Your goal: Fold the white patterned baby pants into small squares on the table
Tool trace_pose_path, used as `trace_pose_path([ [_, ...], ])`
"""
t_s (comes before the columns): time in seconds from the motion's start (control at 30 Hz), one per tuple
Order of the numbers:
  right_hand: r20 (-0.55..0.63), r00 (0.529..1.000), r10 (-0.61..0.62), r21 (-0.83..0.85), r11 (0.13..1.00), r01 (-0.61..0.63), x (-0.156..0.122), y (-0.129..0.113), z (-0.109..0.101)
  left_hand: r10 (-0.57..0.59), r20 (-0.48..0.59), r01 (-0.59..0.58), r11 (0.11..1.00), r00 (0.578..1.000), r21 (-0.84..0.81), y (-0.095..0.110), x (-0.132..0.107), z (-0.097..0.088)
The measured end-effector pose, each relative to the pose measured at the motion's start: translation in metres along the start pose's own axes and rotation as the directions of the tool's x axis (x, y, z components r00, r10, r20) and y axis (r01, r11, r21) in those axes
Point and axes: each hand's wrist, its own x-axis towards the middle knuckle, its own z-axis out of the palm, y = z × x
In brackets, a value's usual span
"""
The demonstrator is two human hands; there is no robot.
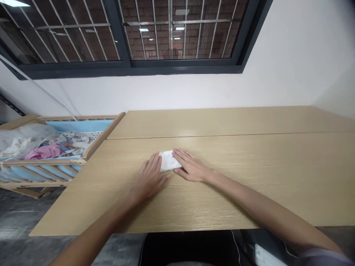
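Folded white cloth [169,161] lies on the tabletop [249,159] at 12 o'clock from the wrists, left hand [149,177] open and flat at its edge, right hand [191,166] open with fingertips on it; no part shows unfolded, and clothing [44,150] remains in the wooden crib [41,161] at 10 o'clock.

Soft, even indoor light, with wide-lens bend at the edges

A ceiling panel [13,3] glares white in the top corner, and lamps reflect in the window glass [177,27]. The tabletop [235,122] has a gentle sheen. My left hand [151,177] and right hand [191,166] cast only faint shadows. The window frame [130,66] slants outward, and the floor [22,221] looks grainy.
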Motion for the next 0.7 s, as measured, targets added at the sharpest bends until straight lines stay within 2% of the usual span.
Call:
trace_pose_path([
  [0.07,-0.015,1.000,-0.023,0.021,1.000,0.023,0.000,0.001,-0.002,0.024,-0.037,-0.023,1.000,0.999,0.014,-0.001,-0.001,-0.008],
  [0.17,0.002,1.000,-0.014,0.065,0.998,0.014,0.000,0.004,-0.003,0.048,-0.022,-0.048,0.999,0.999,0.003,-0.005,0.001,-0.014],
  [0.27,0.014,1.000,0.009,0.082,0.997,-0.010,0.002,0.005,-0.002,0.057,0.000,-0.057,0.998,0.998,-0.021,-0.012,0.007,-0.012],
  [0.4,-0.034,0.999,0.036,0.054,0.998,-0.035,0.012,0.001,-0.003,0.034,-0.001,-0.034,0.999,0.999,-0.039,-0.019,0.016,-0.008],
  [0.6,-0.138,0.987,0.077,-0.083,0.993,-0.089,0.026,-0.006,0.006,-0.013,-0.027,0.012,0.999,1.000,-0.041,-0.013,0.026,0.001],
  [0.7,-0.153,0.981,0.117,-0.075,0.989,-0.129,0.031,-0.008,0.001,-0.068,-0.049,0.065,0.996,0.996,-0.055,-0.010,0.033,-0.002],
])
